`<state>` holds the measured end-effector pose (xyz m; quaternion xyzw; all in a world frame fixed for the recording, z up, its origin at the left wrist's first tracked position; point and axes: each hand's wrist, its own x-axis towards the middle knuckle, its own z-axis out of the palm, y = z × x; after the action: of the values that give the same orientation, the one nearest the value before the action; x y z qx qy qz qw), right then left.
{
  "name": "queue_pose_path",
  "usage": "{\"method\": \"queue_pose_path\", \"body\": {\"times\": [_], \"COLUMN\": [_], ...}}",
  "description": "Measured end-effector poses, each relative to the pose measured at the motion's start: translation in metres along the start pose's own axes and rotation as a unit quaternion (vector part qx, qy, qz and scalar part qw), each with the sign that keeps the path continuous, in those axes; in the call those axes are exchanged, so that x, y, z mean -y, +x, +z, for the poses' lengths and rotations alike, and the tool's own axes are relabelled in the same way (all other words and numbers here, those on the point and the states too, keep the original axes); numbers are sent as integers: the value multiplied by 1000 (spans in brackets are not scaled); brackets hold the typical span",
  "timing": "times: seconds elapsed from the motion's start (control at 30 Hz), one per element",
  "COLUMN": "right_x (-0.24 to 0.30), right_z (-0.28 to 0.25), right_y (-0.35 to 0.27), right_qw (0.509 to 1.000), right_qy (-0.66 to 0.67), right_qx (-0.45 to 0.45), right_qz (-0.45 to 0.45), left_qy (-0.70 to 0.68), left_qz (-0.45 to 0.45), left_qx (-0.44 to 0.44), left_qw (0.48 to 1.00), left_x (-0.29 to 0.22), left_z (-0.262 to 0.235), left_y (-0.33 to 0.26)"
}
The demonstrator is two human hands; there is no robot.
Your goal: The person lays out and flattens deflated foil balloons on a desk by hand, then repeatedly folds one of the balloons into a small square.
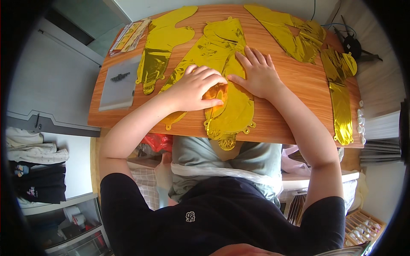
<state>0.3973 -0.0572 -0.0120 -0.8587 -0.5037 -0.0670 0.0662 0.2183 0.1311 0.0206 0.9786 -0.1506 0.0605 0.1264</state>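
Note:
A flat gold foil balloon [239,102] lies at the middle of the table, its tabbed end reaching over the near edge. My left hand [194,89] curls over its left part, fingers bent and thumb apart, with a raised orange-looking bit of foil between them. What the fingertips grip underneath is partly hidden. On the upper right of the same balloon, my right hand [258,74] rests flat with its fingers spread, partly on the wood. Folds and overlapping layers of foil show around both hands.
More flat gold balloons lie on the wooden table [294,106]: one far left [164,38], one far right [294,38], one along the right edge [339,94]. A clear plastic sleeve [117,91] and a paper stack [130,36] sit left. A black device [352,45] with cables stands back right.

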Motion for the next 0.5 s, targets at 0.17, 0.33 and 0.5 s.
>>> {"method": "queue_pose_path", "body": {"times": [0.17, 0.33, 0.5], "right_x": [1, 1, 1], "right_z": [-1, -1, -2], "right_y": [0, 0, 0], "right_qw": [1000, 1000, 1000], "right_qy": [-2, -3, 2], "right_qx": [0, 4, 9], "right_qz": [2, 3, 6], "left_qy": [20, 75, 73], "left_qz": [-3, 36, 9], "left_qx": [-8, -8, 23], "left_qw": [1000, 996, 997], "left_x": [3, 10, 5], "left_z": [2, 2, -4], "left_y": [-3, -2, 1]}}
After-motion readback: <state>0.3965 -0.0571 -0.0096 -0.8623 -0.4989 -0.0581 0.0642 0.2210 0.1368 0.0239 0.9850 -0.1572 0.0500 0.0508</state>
